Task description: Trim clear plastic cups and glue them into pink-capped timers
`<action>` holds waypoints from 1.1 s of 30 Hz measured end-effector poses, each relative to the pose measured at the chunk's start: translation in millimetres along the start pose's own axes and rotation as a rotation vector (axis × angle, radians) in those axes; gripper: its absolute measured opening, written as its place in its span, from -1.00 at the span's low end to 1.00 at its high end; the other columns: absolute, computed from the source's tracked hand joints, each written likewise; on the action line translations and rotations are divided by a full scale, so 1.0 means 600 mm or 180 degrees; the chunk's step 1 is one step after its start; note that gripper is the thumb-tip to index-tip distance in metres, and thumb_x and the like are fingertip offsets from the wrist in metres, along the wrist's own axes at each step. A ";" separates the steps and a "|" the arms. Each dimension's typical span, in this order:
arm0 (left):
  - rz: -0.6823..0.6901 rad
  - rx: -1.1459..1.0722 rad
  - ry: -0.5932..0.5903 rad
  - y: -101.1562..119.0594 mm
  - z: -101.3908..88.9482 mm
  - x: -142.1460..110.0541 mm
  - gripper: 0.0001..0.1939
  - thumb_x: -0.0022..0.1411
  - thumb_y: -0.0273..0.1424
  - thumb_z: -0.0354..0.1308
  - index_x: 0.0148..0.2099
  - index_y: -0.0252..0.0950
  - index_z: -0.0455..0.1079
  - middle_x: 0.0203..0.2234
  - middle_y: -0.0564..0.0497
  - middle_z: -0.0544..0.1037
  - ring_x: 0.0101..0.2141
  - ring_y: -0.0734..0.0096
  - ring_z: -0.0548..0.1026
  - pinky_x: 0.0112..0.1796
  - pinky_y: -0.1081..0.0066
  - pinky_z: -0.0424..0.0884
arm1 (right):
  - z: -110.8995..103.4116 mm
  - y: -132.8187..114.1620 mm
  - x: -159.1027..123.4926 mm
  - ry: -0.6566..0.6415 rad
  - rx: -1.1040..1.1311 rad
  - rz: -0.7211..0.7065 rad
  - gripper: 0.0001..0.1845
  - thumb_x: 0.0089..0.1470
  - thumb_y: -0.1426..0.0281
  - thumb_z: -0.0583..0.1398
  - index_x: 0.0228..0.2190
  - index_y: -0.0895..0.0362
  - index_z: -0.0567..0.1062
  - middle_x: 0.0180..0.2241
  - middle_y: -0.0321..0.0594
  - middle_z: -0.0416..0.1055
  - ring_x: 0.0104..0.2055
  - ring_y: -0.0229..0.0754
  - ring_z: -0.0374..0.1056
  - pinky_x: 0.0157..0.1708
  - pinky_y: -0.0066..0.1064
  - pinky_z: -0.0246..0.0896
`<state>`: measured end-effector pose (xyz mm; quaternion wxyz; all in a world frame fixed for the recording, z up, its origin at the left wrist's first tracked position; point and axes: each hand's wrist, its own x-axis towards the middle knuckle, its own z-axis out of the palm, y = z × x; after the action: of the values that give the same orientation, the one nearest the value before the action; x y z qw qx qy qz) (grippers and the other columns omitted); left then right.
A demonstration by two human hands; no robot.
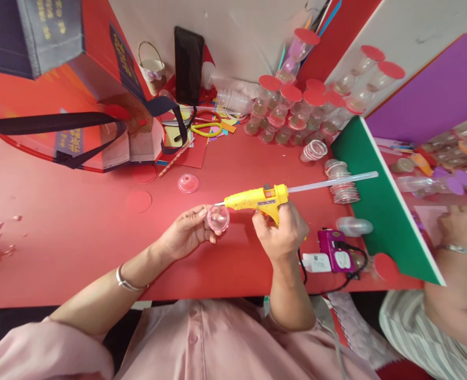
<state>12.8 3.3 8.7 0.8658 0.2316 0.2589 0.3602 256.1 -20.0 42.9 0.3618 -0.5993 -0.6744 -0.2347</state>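
Note:
My left hand (189, 229) is closed on a clear plastic cup (218, 218), its round rim turned up toward me. In my right hand (283, 229) is a yellow glue gun (257, 199), with a long clear glue stick (332, 181) poking out of its back. The gun's nozzle tip sits at the upper edge of the cup's rim; whether it touches I cannot tell. Beyond the cup, a clear dome lid (188, 183) rests on the red table (98, 248). A flat red paper disc (139, 201) lies to its left.
Stacked cup hourglasses with red discs (291, 105) stand at the back right. Nested lids (342, 182) and cups (354, 226) lie by a green divider (379, 195). A purple power box (336, 250) with cables sits near my right arm. A red bag (94, 79), yellow scissors (207, 128) and phone (188, 66) are behind. A co-worker's arm (460, 264) is at right.

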 end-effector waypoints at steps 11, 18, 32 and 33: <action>0.0009 0.0021 0.0012 0.003 0.004 0.000 -0.54 0.31 -0.14 0.39 0.05 -0.43 0.60 -0.26 -0.21 0.67 -0.31 0.27 0.65 -0.34 0.43 0.64 | 0.000 0.001 0.002 0.0063 -0.0040 -0.0013 -0.86 0.20 0.33 0.26 -0.32 0.04 0.38 -0.50 -0.33 0.41 -0.49 -0.19 0.36 -0.45 -0.38 0.22; 0.0012 0.0016 0.0036 0.004 0.003 -0.001 -0.52 0.30 -0.13 0.40 0.05 -0.44 0.60 -0.25 -0.21 0.66 -0.29 0.26 0.65 -0.34 0.42 0.64 | -0.002 0.000 0.005 0.0043 -0.0058 0.0007 -0.86 0.20 0.37 0.25 -0.34 0.04 0.35 -0.52 -0.35 0.37 -0.50 -0.21 0.32 -0.46 -0.38 0.20; 0.0126 -0.0115 0.0024 0.009 0.006 -0.002 -0.56 0.25 -0.18 0.45 0.01 -0.43 0.61 -0.27 -0.18 0.68 -0.36 0.30 0.64 -0.34 0.40 0.64 | -0.003 0.001 0.002 -0.0051 -0.0278 0.0085 -0.94 0.19 0.39 0.23 -0.30 0.05 0.40 -0.49 -0.33 0.42 -0.47 -0.20 0.36 -0.42 -0.37 0.23; 0.0152 -0.0120 0.0024 0.009 0.005 -0.002 -0.58 0.25 -0.18 0.45 0.00 -0.42 0.62 -0.28 -0.17 0.68 -0.38 0.31 0.63 -0.34 0.39 0.64 | -0.003 0.001 0.002 -0.0056 -0.0287 0.0085 -0.94 0.20 0.39 0.23 -0.30 0.05 0.40 -0.49 -0.33 0.42 -0.47 -0.20 0.37 -0.41 -0.37 0.23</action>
<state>11.3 5.2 14.8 0.8602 0.2199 0.2497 0.3864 257.3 -20.6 44.8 0.3315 -0.6260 -0.6583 -0.2548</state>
